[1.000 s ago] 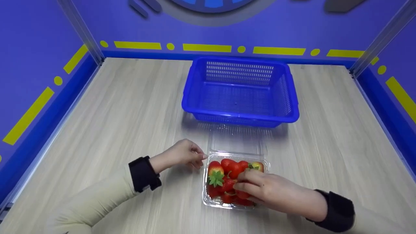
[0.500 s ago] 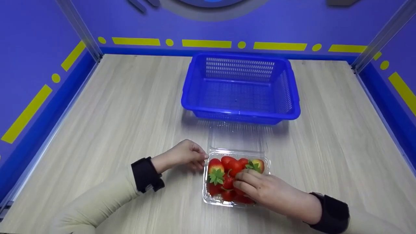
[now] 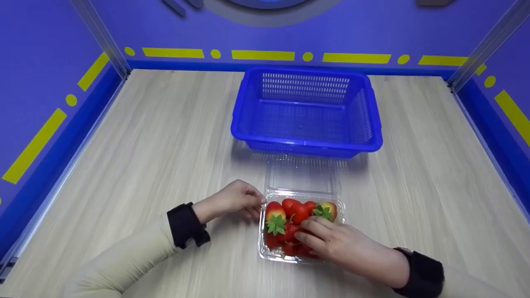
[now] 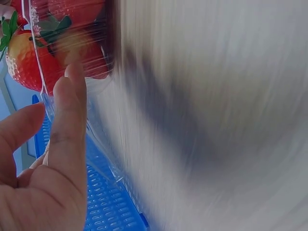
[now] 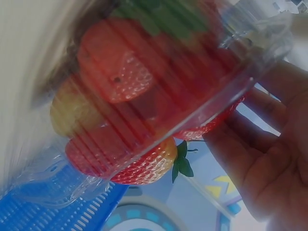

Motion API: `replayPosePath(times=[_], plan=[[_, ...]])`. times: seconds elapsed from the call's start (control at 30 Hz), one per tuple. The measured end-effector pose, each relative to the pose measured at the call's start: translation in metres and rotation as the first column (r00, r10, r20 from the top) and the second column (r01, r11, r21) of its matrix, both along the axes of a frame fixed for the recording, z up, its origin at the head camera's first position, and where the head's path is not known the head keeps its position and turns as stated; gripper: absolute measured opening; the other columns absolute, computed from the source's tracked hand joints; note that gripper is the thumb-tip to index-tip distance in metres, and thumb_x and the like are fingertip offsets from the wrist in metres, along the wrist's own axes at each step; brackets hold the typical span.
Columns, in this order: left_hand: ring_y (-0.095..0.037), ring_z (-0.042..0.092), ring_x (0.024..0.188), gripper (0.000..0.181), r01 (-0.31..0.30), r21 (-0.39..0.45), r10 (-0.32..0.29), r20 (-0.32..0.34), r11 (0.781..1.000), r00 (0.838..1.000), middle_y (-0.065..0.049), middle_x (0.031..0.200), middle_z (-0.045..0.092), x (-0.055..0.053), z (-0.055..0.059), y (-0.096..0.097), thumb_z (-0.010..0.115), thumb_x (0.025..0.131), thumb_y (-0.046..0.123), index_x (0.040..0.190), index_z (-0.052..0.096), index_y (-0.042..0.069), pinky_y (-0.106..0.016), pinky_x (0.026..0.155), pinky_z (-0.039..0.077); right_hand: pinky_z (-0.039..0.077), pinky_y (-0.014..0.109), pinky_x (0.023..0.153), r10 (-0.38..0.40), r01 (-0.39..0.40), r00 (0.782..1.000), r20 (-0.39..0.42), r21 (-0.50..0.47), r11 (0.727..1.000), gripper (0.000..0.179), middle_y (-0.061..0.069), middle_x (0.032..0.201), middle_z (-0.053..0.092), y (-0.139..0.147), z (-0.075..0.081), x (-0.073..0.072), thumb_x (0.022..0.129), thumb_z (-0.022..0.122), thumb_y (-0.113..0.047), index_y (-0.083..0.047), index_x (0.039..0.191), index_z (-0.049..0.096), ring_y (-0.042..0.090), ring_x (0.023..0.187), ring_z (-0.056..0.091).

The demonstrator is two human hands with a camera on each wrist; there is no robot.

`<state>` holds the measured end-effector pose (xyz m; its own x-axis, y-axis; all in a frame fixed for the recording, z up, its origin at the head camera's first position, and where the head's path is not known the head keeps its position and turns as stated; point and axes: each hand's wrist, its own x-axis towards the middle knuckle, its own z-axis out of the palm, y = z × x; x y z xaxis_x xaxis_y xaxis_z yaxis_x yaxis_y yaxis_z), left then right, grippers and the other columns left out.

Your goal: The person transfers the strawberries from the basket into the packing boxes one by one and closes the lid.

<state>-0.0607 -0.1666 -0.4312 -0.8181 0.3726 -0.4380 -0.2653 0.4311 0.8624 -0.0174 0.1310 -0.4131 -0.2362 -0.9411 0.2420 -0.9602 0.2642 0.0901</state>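
A clear plastic clamshell box (image 3: 279, 258) sits on the table with its lid (image 3: 301, 176) laid back. Several strawberries (image 3: 275, 212) fill it, some with green leaves. At its left wall is my left hand (image 3: 238, 198); in the left wrist view its extended fingers (image 4: 70, 115) reach the clear side. My right hand (image 3: 337, 242) reaches over the right rim, with fingertips down on the strawberries near the middle. In the right wrist view the box wall and berries hide those fingertips, so whether they pinch a berry does not show.
Behind the box stands a blue slotted plastic basket (image 3: 306, 145), its front close to the opened lid. Blue panels with yellow marks (image 3: 263, 55) border the wooden table (image 3: 174, 136) at the back and sides.
The head view has tilted slightly. My right hand has shifted a little left over the strawberries, and the leafy one at the back right shows more fully. My left hand stays at the box's side.
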Motion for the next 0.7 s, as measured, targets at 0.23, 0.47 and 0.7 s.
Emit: replayPosePath(times=[0.23, 0.47, 0.7], plan=[[-0.007, 0.070, 0.066, 0.022, -0.007, 0.010, 0.007, 0.002, 1.000, 1.000, -0.027, 0.097, 0.076, -0.0001, -0.0002, 0.0005, 0.064, 0.098, 0.008, 0.111, 0.071, -0.009, -0.031, 0.070, 0.066, 0.061, 0.023, 0.074, -0.005, 0.005, 1.000, -0.024, 0.019, 1.000, 0.047, 0.003, 0.117, 0.066, 0.0006, -0.0005, 0.0016, 0.078, 0.082, -0.010, -0.013, 0.122, 0.067, 0.016, 0.102, 0.063], [-0.007, 0.069, 0.065, 0.021, -0.020, 0.008, 0.020, 0.011, 1.000, 1.000, -0.027, 0.098, 0.076, 0.0000, -0.0016, 0.0003, 0.065, 0.098, 0.008, 0.111, 0.071, -0.008, -0.029, 0.070, 0.065, 0.062, 0.024, 0.074, -0.024, 0.024, 1.000, 0.003, 0.050, 0.998, 0.049, 0.003, 0.118, 0.065, 0.0018, 0.0003, 0.0021, 0.078, 0.082, -0.010, -0.014, 0.124, 0.066, 0.017, 0.103, 0.063], [-0.009, 0.071, 0.067, 0.023, 0.001, 0.010, -0.001, -0.005, 1.000, 1.000, -0.027, 0.099, 0.076, -0.0001, -0.0024, -0.0001, 0.064, 0.098, 0.010, 0.112, 0.070, -0.008, -0.032, 0.071, 0.066, 0.061, 0.025, 0.075, -0.018, 0.018, 1.000, 0.004, 0.022, 1.000, 0.052, 0.004, 0.121, 0.065, 0.0020, 0.0013, 0.0046, 0.077, 0.079, -0.007, -0.013, 0.127, 0.065, 0.018, 0.105, 0.062]])
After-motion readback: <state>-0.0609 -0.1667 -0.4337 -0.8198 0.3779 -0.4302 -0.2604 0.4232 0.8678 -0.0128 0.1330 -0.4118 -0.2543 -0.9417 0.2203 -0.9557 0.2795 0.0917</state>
